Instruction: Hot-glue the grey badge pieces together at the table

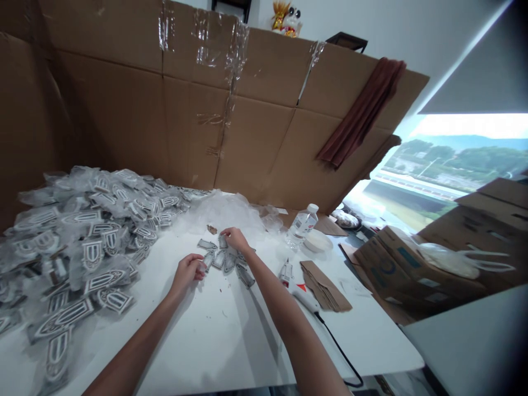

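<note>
On the white table, my left hand [190, 270] has its fingers curled together at the lower edge of a small grey-and-white bagged badge [208, 259]. Just beyond, my right hand [236, 240] reaches over the loose group, its fingertips closed on another bagged badge [223, 241]. Several similar badges lie around and under the hands, among them one [245, 275] below the right wrist and one [207, 244] to the left of the right fingertips. A small brown scrap [212, 229] rests behind them.
A large heap of bagged badges [103, 236] covers the left side. Clear plastic bags [225, 212] lie at the back, before a cardboard wall [264, 137]. To the right are a water bottle [303, 225], a glue gun [303, 297] with a cord, and folded brown cardboard [325, 286].
</note>
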A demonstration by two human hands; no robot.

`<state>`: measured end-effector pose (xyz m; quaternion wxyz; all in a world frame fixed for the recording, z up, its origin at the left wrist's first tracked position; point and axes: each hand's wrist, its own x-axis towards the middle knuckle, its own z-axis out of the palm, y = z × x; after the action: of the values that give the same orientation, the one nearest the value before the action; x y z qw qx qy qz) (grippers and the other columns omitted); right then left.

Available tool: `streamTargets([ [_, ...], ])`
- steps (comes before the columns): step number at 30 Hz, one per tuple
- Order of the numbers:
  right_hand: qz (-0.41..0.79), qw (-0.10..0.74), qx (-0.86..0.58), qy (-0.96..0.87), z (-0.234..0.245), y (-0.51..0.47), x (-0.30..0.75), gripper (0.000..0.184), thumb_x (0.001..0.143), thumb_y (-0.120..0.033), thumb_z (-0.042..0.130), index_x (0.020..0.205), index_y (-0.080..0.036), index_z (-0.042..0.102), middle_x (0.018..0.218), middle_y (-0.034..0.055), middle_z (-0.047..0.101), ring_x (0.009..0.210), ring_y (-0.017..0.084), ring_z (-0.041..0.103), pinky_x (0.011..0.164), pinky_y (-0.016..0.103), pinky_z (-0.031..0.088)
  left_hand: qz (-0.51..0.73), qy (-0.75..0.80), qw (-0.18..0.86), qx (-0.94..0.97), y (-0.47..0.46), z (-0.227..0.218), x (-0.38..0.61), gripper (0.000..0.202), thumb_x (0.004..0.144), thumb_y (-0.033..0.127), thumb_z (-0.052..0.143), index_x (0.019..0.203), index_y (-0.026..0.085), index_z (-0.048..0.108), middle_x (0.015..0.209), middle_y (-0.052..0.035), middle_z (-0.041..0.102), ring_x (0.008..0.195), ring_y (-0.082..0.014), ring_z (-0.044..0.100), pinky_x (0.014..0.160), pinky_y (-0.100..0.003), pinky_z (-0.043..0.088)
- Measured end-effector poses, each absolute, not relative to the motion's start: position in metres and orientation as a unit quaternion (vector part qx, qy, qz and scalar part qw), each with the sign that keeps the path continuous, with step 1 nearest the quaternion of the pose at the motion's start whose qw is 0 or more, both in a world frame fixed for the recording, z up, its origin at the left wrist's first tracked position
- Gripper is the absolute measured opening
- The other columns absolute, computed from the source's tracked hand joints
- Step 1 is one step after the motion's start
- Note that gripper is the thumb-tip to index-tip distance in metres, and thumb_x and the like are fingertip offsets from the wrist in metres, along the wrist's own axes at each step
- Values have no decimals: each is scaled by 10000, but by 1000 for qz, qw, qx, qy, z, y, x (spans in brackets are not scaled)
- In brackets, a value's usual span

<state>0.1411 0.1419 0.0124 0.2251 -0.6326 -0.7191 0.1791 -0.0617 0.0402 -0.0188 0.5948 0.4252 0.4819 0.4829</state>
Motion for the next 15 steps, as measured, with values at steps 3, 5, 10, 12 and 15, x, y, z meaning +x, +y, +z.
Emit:
streamTargets([
  [3, 170, 222, -630, -725, 10, 139, 140, 395, 737, -33, 514, 1043, -145, 737, 1006, 108, 666, 958, 210, 595, 893, 271, 418, 482, 479, 597, 427, 40, -18, -62, 392, 581, 257, 513, 947, 122, 546, 710, -32, 645, 517, -111, 566, 473, -218, 459],
  [5, 169, 225, -627, -727, 10, 136, 138, 403, 732, -31, 526, 1067, -140, 722, 1047, 116, 640, 991, 215, 576, 912, 281, 407, 481, 475, 598, 429, 41, -18, -61, 402, 576, 250, 516, 958, 128, 536, 715, -28, 643, 523, -111, 567, 476, -218, 462],
  [10, 224, 234, -589, -741, 21, 117, 131, 326, 769, -135, 599, 1084, -135, 685, 1048, 90, 634, 969, 182, 582, 875, 250, 425, 491, 455, 597, 441, 40, -21, -59, 457, 592, 251, 575, 1029, 155, 483, 757, -20, 651, 559, -116, 593, 515, -230, 496],
  [12, 284, 213, -557, -751, 28, 104, 126, 236, 775, -243, 647, 985, -145, 695, 933, 48, 662, 823, 142, 611, 744, 208, 460, 502, 439, 595, 448, 40, -23, -59, 506, 606, 272, 622, 1068, 167, 446, 785, -22, 657, 596, -132, 626, 558, -256, 526],
  [15, 370, 170, -529, -745, 35, 82, 118, 267, 716, -342, 717, 890, -142, 683, 765, 11, 657, 591, 103, 578, 529, 180, 435, 513, 424, 598, 447, 40, -25, -60, 556, 610, 315, 684, 1075, 179, 411, 779, -1, 644, 637, -156, 666, 634, -296, 557],
])
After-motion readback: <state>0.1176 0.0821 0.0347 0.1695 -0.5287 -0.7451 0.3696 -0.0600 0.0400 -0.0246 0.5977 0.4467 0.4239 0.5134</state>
